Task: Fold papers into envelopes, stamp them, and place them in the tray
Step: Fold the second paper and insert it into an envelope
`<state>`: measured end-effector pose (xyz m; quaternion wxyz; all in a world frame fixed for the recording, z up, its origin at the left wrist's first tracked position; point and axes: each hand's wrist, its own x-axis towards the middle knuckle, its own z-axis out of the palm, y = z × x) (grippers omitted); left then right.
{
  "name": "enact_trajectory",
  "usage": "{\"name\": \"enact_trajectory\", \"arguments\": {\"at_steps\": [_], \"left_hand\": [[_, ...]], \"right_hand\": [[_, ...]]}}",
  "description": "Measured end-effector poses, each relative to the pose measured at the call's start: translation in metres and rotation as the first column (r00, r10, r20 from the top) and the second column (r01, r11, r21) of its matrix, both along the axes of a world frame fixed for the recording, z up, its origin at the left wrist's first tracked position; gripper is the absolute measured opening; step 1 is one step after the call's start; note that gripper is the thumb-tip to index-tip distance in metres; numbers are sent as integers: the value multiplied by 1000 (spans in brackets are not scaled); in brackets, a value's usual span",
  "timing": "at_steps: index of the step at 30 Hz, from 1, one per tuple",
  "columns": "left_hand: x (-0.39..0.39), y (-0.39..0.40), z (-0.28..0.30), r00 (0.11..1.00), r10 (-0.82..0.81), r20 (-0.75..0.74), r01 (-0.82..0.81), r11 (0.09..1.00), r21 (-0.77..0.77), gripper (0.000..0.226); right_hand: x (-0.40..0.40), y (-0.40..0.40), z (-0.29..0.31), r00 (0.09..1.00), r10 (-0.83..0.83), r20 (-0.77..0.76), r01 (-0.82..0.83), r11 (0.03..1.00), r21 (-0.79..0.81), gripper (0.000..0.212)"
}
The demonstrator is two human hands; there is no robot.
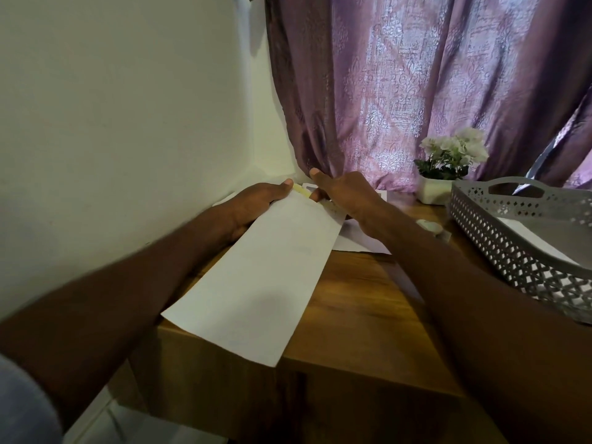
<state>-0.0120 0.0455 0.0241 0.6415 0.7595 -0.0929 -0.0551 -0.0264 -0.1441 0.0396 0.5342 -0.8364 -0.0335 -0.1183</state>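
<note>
A long white envelope [256,277] lies slantwise above the wooden tabletop [362,299], its near corner past the front edge; no writing on it can be read. The left hand [256,200] grips its far end, thumb on top. The right hand [342,193] pinches the far end too. More white papers [358,241] lie beyond. A grey latticed tray [512,251] stands to the right, a flower pot [439,187] behind it.

A purple patterned curtain [416,91] hangs behind a wooden table [358,302] — a white-flowered plant [448,155] in a white pot [432,190] stands near it.
</note>
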Motion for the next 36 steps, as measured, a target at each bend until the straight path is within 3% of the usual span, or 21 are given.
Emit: {"name": "enact_trajectory", "arguments": {"at_steps": [9, 19, 26, 36], "left_hand": [[2, -3, -1, 992, -33, 118, 14, 987, 162, 42], [6, -5, 0, 980, -40, 194, -14, 964, 266, 44], [4, -4, -3, 986, -85, 144, 67, 990, 123, 39], [2, -6, -4, 980, -90, 176, 59, 983, 173, 40]], "right_hand": [[-2, 2, 4, 998, -17, -67, 15, 999, -29, 60], [1, 4, 6, 999, -34, -34, 30, 992, -126, 62], [0, 2, 9, 999, -30, -38, 27, 997, -72, 75], [2, 3, 13, 995, -11, -101, 4, 997, -73, 81]]}}
